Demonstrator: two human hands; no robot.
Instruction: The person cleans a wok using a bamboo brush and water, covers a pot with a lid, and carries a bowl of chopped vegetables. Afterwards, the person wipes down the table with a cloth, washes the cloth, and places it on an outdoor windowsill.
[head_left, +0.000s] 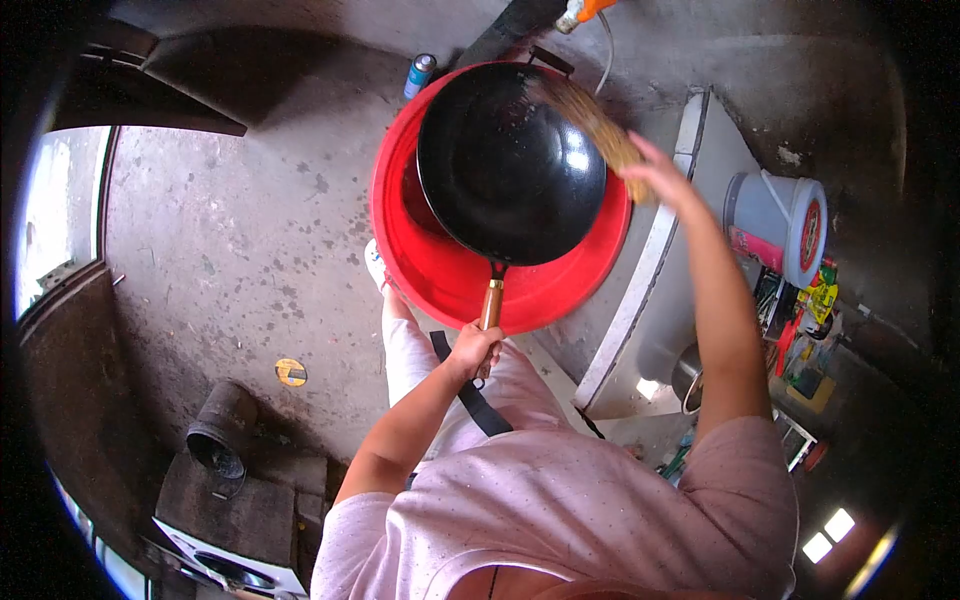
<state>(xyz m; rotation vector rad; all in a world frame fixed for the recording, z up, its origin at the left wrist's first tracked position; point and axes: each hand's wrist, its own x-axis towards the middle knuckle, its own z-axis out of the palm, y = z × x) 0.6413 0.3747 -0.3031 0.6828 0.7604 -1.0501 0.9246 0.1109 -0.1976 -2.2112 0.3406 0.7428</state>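
Note:
A black wok point(505, 165) is held tilted over a large red plastic basin point(440, 275) on the floor. My left hand point(474, 350) is closed around its wooden handle point(492, 303), close to my body. On the right, my right hand point(655, 175) grips the thick end of a straw brush point(590, 120). The bristles reach over the far right part of the wok and are slightly blurred. Small light specks show inside the wok near the bristle tips. Whether the wok rests on the basin's rim I cannot tell.
A blue can point(420, 75) stands beyond the basin's left side. To the right are a pale counter edge point(640, 270) and a lidded white bucket point(775, 225), with cluttered items point(805, 335) behind. A round yellow piece point(291, 372) lies on the concrete floor point(240, 270).

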